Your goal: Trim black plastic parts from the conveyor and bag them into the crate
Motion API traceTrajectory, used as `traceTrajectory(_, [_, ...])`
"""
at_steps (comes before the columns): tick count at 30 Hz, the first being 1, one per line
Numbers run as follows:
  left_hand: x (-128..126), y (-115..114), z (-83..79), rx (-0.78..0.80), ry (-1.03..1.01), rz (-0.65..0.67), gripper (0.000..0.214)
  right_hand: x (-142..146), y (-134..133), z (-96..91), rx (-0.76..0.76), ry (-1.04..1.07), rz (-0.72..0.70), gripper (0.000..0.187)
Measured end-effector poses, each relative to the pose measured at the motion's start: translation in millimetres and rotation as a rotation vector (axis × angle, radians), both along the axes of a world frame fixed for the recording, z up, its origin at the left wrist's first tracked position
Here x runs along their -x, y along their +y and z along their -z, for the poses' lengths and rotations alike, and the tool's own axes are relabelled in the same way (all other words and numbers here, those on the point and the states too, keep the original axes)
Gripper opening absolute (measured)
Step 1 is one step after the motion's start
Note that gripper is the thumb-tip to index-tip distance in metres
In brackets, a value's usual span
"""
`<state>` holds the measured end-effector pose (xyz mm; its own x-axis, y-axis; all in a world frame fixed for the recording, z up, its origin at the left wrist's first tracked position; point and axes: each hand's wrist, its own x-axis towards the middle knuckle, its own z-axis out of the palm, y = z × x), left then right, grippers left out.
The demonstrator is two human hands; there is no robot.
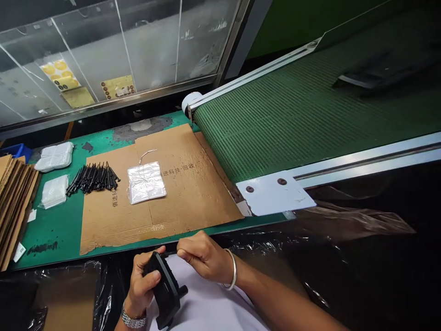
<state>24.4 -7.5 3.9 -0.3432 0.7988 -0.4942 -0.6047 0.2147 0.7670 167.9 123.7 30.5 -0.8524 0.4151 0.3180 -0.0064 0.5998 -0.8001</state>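
Note:
My left hand (142, 279), with a metal watch on its wrist, grips a black plastic part (166, 294) that is tilted and has a short round stub on its right side. Close to the top of that part is my right hand (201, 255), its fingers curled in a pinch. Whether anything small sits in that pinch is hidden. Beyond both hands, a tied stack of white plastic bags (147, 182) lies on a flat cardboard sheet (193, 197). Left of the stack is a pile of thin black pins or screws (94, 177).
A green conveyor belt (275, 105) slopes up to the right, with a dark object (375, 76) on it. Stacked cardboard (17, 197) stands at the left edge. White packets (55, 156) lie on the green table (65, 239). Black plastic-lined boxes (69, 294) sit below the table edge.

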Motion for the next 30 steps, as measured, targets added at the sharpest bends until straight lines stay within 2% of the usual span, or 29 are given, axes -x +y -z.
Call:
traceTrajectory(3, [3, -1, 1.5, -0.005, 0.062, 0.036, 0.039, 0, -2, -8.1, -0.033, 0.007, -0.045, 0.045])
traceTrajectory(8, [3, 0, -1.5, -0.069, 0.182, 0.128, 0.037, 1, -5, -6.6, -0.057, 0.019, -0.072, 0.046])
traceTrajectory(12, [1, -1, -0.4, 0.027, 0.044, 0.010, 0.031, -4, -5, -7.6, -0.062, 0.043, -0.127, 0.044])
traceTrajectory(14, [1, 0, 0.6, 0.045, 0.018, 0.000, 0.031, -8, -7, -9.1, -0.055, 0.054, -0.161, 0.042])
traceTrajectory(20, [4, 9, -4.2, -0.014, 0.189, 0.055, 0.042, -22, -11, -7.7, 0.009, 0.069, -0.291, 0.039])
traceTrajectory(23, [6, 13, -7.7, -0.025, 0.239, 0.108, 0.042, -25, -9, -4.1, 0.111, 0.098, -0.234, 0.041])
traceTrajectory(27, [9, 17, -7.7, -0.015, 0.316, 0.180, 0.040, -26, -5, 0.5, 0.275, 0.100, -0.034, 0.046])
traceTrajectory(30, [10, 20, -4.9, -0.039, 0.400, 0.243, 0.040, -23, -5, 3.3, 0.453, 0.054, 0.082, 0.049])
